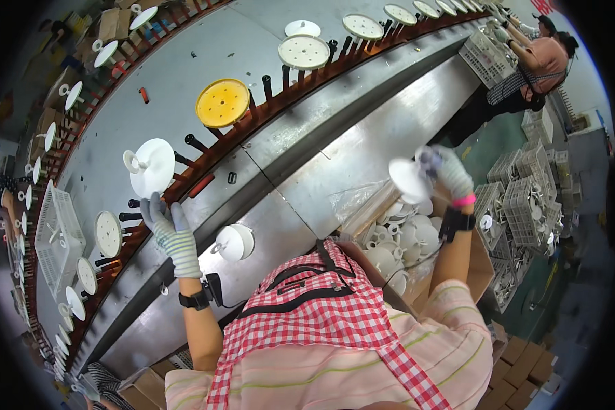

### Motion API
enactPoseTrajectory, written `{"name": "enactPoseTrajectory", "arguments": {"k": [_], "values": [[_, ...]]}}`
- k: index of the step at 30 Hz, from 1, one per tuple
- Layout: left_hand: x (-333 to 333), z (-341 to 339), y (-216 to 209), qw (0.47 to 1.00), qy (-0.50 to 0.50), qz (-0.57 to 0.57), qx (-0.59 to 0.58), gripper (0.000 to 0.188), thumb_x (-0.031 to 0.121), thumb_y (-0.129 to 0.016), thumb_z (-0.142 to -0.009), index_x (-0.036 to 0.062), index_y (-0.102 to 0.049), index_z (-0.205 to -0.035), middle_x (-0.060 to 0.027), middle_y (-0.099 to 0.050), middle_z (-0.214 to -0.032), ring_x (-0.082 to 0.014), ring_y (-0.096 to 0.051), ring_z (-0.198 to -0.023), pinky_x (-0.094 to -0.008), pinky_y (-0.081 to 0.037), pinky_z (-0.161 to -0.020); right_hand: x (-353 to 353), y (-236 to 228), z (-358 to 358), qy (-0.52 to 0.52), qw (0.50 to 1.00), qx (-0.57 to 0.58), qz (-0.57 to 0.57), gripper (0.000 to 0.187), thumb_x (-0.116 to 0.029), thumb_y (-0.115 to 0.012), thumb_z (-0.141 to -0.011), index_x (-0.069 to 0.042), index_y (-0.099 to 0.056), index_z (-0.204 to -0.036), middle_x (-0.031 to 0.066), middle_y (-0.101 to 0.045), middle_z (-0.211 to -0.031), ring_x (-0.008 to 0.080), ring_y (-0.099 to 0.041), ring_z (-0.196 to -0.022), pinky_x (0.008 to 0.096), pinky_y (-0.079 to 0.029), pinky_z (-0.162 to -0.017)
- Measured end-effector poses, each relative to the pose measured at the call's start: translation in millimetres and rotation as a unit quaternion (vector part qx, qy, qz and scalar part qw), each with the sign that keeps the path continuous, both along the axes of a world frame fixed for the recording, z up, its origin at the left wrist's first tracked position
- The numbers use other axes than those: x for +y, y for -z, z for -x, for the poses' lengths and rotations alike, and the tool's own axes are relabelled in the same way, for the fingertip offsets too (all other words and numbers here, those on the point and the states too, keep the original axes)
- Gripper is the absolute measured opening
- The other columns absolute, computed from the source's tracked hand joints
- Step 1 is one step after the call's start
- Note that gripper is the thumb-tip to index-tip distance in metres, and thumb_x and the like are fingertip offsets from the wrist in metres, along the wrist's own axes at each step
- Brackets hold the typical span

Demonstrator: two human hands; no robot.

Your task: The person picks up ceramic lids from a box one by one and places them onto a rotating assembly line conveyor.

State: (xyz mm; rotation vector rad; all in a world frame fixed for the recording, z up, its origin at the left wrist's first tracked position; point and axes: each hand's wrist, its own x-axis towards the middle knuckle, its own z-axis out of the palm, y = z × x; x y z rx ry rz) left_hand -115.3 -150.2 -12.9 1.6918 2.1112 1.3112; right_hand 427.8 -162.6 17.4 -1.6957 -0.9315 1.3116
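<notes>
My left hand [173, 239], in a striped glove, reaches to the conveyor with its fingers stretched out and apart. Its fingertips are just below a white disc with a ring handle [155, 171], standing tilted on the line; whether they touch it I cannot tell. Over to the right, my gloved right hand [449, 172] grips a white plastic disc [408, 180], slightly blurred, above an open cardboard box [482, 263]. Many similar white parts [396, 239] lie heaped in that box. A small stack of white discs [235, 242] rests on the metal table [280, 225] between my hands.
Black pegs line the curved conveyor [273, 109], some bearing white discs and one a yellow disc [223, 103]. A white crate [58, 239] stands inside the loop. Grey crates of parts [526, 205] are stacked at right, beyond the box. Another person [543, 65] works at far right.
</notes>
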Motion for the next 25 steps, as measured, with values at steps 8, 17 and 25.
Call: {"name": "enactPoseTrajectory", "arguments": {"k": [8, 17, 25], "values": [[-33, -10, -2, 0.996, 0.049, -0.043, -0.058, 0.038, 0.011, -0.052, -0.087, -0.0017, -0.046, -0.122, -0.0175, -0.032, -0.135, -0.0274, -0.047, -0.114, -0.0359, -0.043, -0.094, 241, -34, 34, 0.023, 0.918, -0.258, -0.301, 0.041, -0.041, -0.049, -0.089, -0.002, -0.062, -0.093, 0.0098, -0.063, -0.079, 0.0193, -0.058, -0.066, 0.0326, -0.046, -0.063], [-52, -17, -13, 0.994, 0.045, -0.044, -0.093, 0.03, 0.005, -0.051, -0.086, 0.0, -0.051, -0.116, -0.0156, -0.045, -0.125, -0.0203, -0.054, -0.096, -0.0325, -0.045, -0.087, 300, -50, 93, -0.029, 0.831, -0.516, -0.205, 0.048, -0.046, -0.038, -0.089, -0.008, -0.057, -0.112, 0.0242, -0.061, -0.099, 0.0413, -0.055, -0.1, 0.0465, -0.04, -0.09], [48, -109, -106, 0.945, 0.32, -0.053, 0.049, 0.028, 0.002, -0.053, -0.082, 0.0044, -0.055, -0.11, -0.0139, -0.055, -0.116, -0.0273, -0.057, -0.099, -0.0344, -0.043, -0.088, 284, -33, 124, -0.171, 0.877, -0.392, -0.217, 0.045, -0.032, -0.047, -0.085, -0.008, -0.049, -0.124, 0.0178, -0.048, -0.128, 0.0345, -0.046, -0.117, 0.0375, -0.036, -0.099]]}}
